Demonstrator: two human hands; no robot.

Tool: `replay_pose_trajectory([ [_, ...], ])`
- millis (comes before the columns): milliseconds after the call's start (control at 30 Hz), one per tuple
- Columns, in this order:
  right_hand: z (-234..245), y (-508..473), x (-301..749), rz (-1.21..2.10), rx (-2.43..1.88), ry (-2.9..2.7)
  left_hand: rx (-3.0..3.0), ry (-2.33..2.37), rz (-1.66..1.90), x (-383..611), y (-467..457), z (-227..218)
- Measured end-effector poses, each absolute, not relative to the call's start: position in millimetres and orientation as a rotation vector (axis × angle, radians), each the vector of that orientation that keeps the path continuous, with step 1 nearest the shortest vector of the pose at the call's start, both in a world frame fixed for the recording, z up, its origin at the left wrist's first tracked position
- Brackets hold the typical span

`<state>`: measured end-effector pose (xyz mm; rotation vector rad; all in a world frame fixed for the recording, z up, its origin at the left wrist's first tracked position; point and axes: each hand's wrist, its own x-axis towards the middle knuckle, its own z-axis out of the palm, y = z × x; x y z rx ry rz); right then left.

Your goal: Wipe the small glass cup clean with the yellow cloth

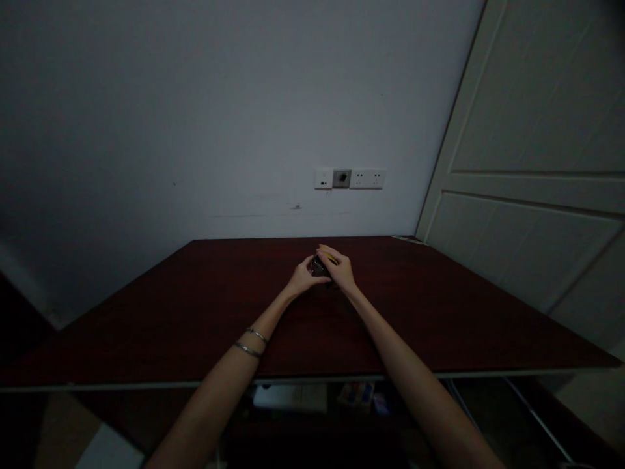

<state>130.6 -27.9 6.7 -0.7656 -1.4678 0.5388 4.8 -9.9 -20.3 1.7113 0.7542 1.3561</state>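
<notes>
Both hands meet over the far middle of the dark red table (234, 306). Between them is a small dark, shiny object (319, 266) with a yellow part (332, 258) on its upper right side; its exact kind cannot be made out. My left hand (302, 279) is closed around its left and lower side, with the thumb along the near side. My right hand (341, 268) grips it from the right and above, fingers curled over the yellow part. The fingers cover much of the object.
Behind the table, the pale wall carries a row of sockets (361, 179). A white panelled door (527, 221) stands at the right. Under the table's front edge lie a white flat item (290, 397) and some colourful packets (359, 395) in shadow.
</notes>
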Motion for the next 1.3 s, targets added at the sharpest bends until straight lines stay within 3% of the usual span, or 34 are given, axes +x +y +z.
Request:
replay_pose_trajectory([
  [200,11,-40,131,0.369,-0.650,-1.737,1.634,0.637,1.386,3,-6,-22],
  [467,5,-20,136,0.602,-0.865,-1.416,1.933,0.794,1.247,2,-20,-13],
  [767,10,-41,134,0.213,-0.686,-1.871,1.807,0.774,1.373,0,-1,-29],
  [1067,9,-20,139,0.748,-0.712,-1.427,1.576,0.824,1.248,4,-15,-15],
  [1300,13,-30,137,0.650,-0.580,-1.651,1.451,0.800,1.252,2,-11,-18],
])
